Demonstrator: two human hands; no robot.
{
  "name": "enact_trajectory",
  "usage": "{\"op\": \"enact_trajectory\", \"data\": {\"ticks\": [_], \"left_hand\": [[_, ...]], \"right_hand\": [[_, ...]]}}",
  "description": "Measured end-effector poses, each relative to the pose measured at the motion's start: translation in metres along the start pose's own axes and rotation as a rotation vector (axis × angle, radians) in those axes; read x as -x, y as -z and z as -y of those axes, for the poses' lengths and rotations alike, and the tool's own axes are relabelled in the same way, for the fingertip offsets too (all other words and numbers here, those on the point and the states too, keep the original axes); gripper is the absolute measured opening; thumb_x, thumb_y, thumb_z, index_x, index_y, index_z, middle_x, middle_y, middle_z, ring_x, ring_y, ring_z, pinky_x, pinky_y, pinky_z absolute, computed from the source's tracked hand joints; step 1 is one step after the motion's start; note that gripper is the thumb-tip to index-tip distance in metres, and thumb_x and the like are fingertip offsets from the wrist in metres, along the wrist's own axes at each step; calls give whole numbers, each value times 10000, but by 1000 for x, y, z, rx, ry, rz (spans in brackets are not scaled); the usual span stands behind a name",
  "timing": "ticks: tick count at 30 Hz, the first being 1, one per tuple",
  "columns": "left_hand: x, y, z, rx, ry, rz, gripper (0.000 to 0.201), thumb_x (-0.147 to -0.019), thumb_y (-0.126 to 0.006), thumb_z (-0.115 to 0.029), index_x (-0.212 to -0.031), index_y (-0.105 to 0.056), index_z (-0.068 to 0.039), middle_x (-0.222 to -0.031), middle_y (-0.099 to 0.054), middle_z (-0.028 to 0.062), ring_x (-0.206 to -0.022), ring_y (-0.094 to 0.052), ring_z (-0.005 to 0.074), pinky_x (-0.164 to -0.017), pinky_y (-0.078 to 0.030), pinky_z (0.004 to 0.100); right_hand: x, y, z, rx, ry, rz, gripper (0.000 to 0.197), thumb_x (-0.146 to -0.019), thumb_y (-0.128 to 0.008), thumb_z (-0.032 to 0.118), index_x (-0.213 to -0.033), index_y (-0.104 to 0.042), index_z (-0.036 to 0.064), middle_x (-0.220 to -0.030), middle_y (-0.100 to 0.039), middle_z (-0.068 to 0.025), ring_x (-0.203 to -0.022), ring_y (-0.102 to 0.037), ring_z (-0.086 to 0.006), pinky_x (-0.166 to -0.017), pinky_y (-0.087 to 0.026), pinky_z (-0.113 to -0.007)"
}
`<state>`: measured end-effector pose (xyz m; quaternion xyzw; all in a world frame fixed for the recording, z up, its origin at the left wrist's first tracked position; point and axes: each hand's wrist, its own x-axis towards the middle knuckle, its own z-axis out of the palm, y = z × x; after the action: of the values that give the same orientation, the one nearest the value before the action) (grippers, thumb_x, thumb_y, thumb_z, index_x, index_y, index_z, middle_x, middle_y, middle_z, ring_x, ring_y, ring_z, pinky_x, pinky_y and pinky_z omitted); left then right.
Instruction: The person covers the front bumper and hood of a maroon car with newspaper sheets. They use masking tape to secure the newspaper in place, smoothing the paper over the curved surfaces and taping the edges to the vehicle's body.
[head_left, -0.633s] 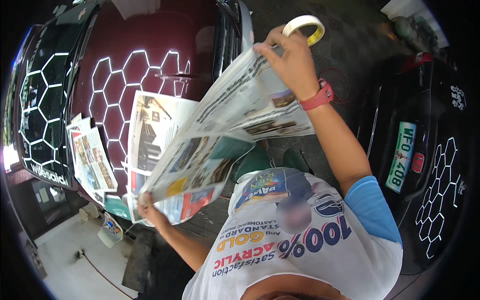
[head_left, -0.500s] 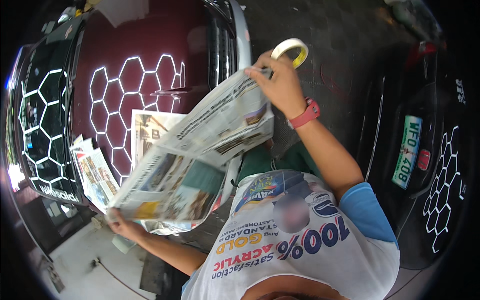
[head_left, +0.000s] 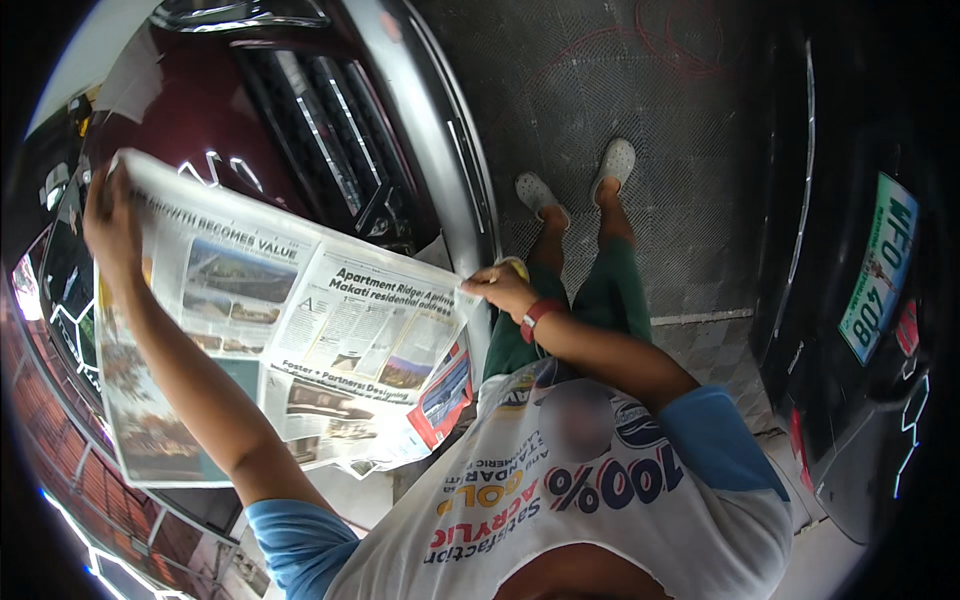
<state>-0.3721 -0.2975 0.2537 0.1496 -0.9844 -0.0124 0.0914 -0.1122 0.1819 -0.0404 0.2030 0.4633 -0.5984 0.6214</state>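
Observation:
A wide newspaper sheet [head_left: 330, 310] hangs spread between my hands, in front of the maroon car's hood [head_left: 190, 120] and grille [head_left: 320, 130]. At its upper left corner, my left hand [head_left: 112, 230] is closed on the edge, arm stretched out. My right hand [head_left: 503, 290] pinches the sheet's right corner beside the silver bumper [head_left: 440, 130]. A roll of masking tape [head_left: 519, 267] shows only in part behind the right hand's fingers. Below the right corner, a red and blue printed part [head_left: 442, 400] shows at the paper's lower edge.
Behind me to the right stands a black car [head_left: 840, 400] with a green and white plate [head_left: 880, 265]. Dark textured floor [head_left: 690, 200] lies between the two cars, under my pale clogs [head_left: 614, 165]. Red grillwork [head_left: 70, 430] is at far left.
My left hand has swung up and forward over the hood with its newspaper corner. The right hand has come down and nearer my body, tape roll with it. The view has shifted.

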Motion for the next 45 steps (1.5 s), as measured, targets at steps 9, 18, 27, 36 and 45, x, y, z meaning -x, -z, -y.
{"op": "enact_trajectory", "data": {"ticks": [9,18,27,36,45], "left_hand": [[-49,-187,-87,-352,-115,257,522,-945,-706,-631,-1259,-790,-222,-1141,-812,83,-1118,-761,302,-1007,-549,410],[-33,-237,-98,-584,-388,166,290,-948,-689,-562,-1100,-808,-346,-1032,-809,15,-1141,-706,273,-1157,-359,499],[-44,-236,-107,-684,-374,268,366,-910,-718,-592,-1114,-842,-316,-1193,-797,40,-1242,-664,307,-1246,-243,538],[-44,-238,-108,-738,-339,327,358,-905,-727,-553,-1118,-843,-289,-1192,-797,54,-1264,-661,300,-1258,-211,583],[-42,-238,-120,-778,-332,342,351,-876,-750,-513,-1133,-823,-285,-1186,-802,75,-1270,-660,296,-1270,-191,587]], "right_hand": [[-14,-32,-76,-233,-105,58,305,-925,-849,247,-1047,-807,-29,-962,-810,-92,-861,-732,-140,-820,-568,-303],[-23,-66,-97,-397,-188,-23,215,-953,-805,215,-989,-810,3,-883,-782,-48,-797,-684,-118,-758,-527,-313],[-22,-97,-99,-464,-268,-197,331,-951,-805,353,-973,-791,23,-768,-694,-17,-675,-611,-101,-623,-488,-299],[-27,-106,-107,-553,-309,-188,360,-943,-822,391,-962,-780,34,-670,-587,24,-528,-486,-70,-474,-386,-273],[-32,-98,-106,-502,-304,-132,367,-931,-851,356,-922,-780,-4,-665,-589,9,-549,-510,-80,-491,-411,-277]]}}
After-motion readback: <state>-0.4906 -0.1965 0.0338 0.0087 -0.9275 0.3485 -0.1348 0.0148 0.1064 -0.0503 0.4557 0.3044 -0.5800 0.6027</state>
